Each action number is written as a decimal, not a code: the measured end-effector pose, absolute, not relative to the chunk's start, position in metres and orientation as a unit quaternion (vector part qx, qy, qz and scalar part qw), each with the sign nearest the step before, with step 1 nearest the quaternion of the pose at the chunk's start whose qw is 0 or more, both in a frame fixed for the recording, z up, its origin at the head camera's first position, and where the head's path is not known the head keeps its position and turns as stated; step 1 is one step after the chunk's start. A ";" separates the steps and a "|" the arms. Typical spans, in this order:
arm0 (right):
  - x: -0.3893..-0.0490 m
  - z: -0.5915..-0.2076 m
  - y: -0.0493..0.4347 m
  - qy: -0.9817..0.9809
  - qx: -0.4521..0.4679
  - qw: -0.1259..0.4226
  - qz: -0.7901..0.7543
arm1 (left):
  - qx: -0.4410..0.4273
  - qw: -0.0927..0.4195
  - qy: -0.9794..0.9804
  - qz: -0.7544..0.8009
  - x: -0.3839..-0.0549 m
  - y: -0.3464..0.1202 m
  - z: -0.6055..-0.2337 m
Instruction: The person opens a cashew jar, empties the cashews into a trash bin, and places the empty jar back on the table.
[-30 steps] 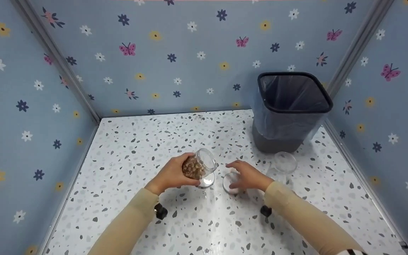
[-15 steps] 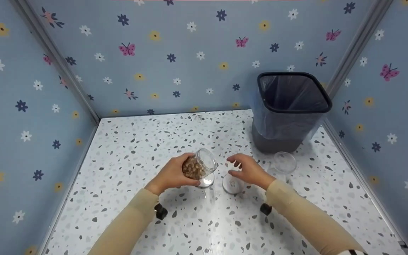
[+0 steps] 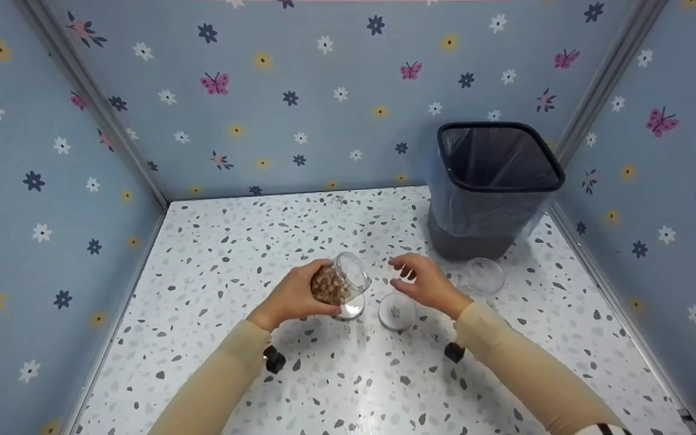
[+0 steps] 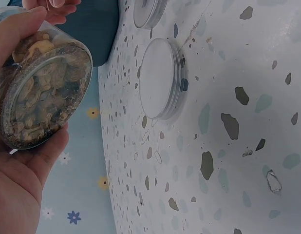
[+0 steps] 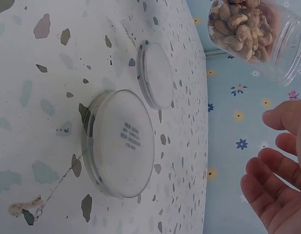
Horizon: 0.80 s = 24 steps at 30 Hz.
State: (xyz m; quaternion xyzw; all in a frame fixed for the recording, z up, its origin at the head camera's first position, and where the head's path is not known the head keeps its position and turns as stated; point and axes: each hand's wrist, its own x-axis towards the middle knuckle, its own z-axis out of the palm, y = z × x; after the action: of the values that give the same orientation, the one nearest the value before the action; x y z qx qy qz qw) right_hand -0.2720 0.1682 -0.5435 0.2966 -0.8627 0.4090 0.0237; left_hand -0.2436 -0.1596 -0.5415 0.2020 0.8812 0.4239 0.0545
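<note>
A clear jar (image 3: pixel 333 287) of brown cashews, tilted with its uncovered mouth toward the right, is in the grip of my left hand (image 3: pixel 293 296). Skinned nuts and dark bits show through the jar's base in the left wrist view. Below its mouth lies a flat, clear round dish (image 3: pixel 354 307). A second such dish (image 5: pixel 119 144), with small print on its face, lies to the right on the table. Just above and beyond this dish my right hand (image 3: pixel 426 282) hovers with fingers loosely bent, holding nothing.
A dark bin (image 3: pixel 472 223) with a bag liner stands at the back right. In front of it lies a clear round plastic piece (image 3: pixel 485 276). Flower-patterned walls (image 3: pixel 299 121) close in the speckled table (image 3: pixel 233 241) at the back and both sides.
My right hand has come up and away from the printed dish, which now shows whole. The left hand and the jar have stayed in place.
</note>
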 end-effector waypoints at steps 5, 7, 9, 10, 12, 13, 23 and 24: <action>-0.274 -0.540 0.170 -0.859 0.299 0.037 0.415 | 0.210 0.050 0.882 0.420 -0.245 -0.159 -0.542; -0.274 -0.537 0.172 -0.858 0.300 0.041 0.415 | 0.214 0.049 0.882 0.417 -0.245 -0.159 -0.542; -0.274 -0.534 0.173 -0.858 0.299 0.046 0.416 | 0.217 0.047 0.883 0.413 -0.245 -0.159 -0.542; -0.275 -0.533 0.174 -0.857 0.298 0.047 0.417 | 0.217 0.047 0.883 0.414 -0.246 -0.159 -0.542; -0.275 -0.530 0.176 -0.857 0.297 0.052 0.417 | 0.217 0.047 0.882 0.416 -0.246 -0.158 -0.541; -0.275 -0.528 0.177 -0.857 0.296 0.056 0.418 | 0.218 0.048 0.881 0.417 -0.246 -0.158 -0.541; -0.278 -0.512 0.189 -0.859 0.292 0.087 0.411 | 0.217 0.052 0.876 0.428 -0.249 -0.157 -0.541; -0.279 -0.511 0.190 -0.860 0.290 0.087 0.411 | 0.218 0.052 0.875 0.428 -0.249 -0.157 -0.541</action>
State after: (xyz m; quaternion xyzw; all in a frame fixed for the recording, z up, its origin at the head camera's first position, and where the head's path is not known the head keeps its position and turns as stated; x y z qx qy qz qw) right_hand -0.2785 0.1896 -0.5106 0.2896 -0.8598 0.4114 0.0873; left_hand -0.2494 -0.1568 -0.5410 0.2184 0.8752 0.4285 0.0520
